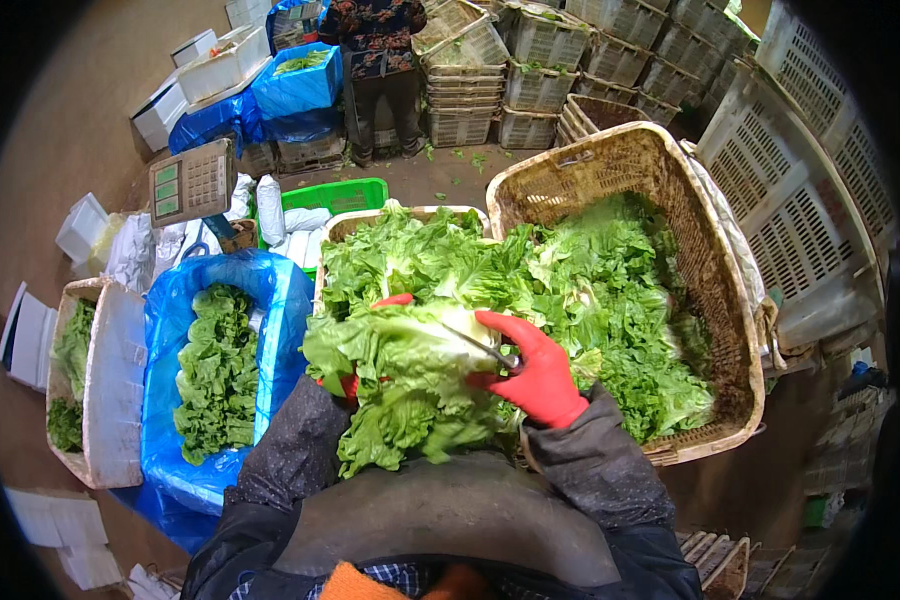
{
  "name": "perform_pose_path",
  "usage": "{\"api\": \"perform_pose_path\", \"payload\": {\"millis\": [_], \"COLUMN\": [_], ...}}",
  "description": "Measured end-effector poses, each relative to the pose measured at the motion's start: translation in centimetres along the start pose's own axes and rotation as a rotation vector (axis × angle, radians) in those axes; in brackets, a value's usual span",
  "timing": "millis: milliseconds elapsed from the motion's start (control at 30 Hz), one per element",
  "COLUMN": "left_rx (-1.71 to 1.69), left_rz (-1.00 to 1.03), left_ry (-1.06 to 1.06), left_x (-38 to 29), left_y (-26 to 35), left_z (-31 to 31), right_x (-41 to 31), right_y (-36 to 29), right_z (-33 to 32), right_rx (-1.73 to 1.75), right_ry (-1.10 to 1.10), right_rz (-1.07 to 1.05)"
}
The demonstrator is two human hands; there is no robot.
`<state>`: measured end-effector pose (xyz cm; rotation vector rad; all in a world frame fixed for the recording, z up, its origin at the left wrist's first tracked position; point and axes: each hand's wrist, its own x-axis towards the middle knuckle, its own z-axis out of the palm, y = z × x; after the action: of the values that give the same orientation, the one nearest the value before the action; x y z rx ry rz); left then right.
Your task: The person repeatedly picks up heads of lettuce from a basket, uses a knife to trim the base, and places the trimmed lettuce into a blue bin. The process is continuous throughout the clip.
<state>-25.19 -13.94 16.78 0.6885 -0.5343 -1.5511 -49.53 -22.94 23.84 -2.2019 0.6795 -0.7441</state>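
Note:
In front of my body I hold a head of leafy lettuce (pixel 412 352), its pale base turned to the right. My left hand (pixel 350 384), in a red glove, supports it from behind and below; the leaves hide most of that hand. My right hand (pixel 536 367), also red-gloved, grips a small knife (pixel 472 341) whose thin blade lies across the lettuce's pale base. Beyond my hands, a crate (pixel 412 212) is heaped with lettuce. At the right a larger, dirt-stained plastic basket (pixel 720 300) tilts towards me, with many lettuce heads inside.
A box lined with blue plastic (pixel 281 352) stands at the left, lettuce lying in it. Behind it rises a digital scale (pixel 193 182); a green crate (pixel 337 196) holds white packages. Another person (pixel 381 67) stands at the back near stacked crates (pixel 461 112). Tall crates (pixel 787 202) line the right.

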Motion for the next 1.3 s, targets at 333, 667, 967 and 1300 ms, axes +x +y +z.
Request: {"api": "perform_pose_path", "payload": {"millis": [333,667,967,1300], "left_rx": [0.195,0.035,0.414,0.925], "left_rz": [-0.209,-0.139,0.504,0.084], "left_ry": [-0.111,0.069,-0.076,0.172], "left_x": [0.9,-0.4,5.5,13.5], "left_y": [-3.0,-11.8,0.7,7.0], "left_z": [-2.8,-5.5,6.4,6.4], "right_x": [1.2,4.6,-0.7,-2.4], "right_y": [2.6,4.0,7.2,8.1], "right_z": [-2.5,-8.3,5.5,4.4], "right_rx": [0.018,-0.573,1.596,1.514], "right_ry": [-0.348,0.237,-0.278,-0.333], "right_rz": [0.227,0.03,0.372,0.312]}}
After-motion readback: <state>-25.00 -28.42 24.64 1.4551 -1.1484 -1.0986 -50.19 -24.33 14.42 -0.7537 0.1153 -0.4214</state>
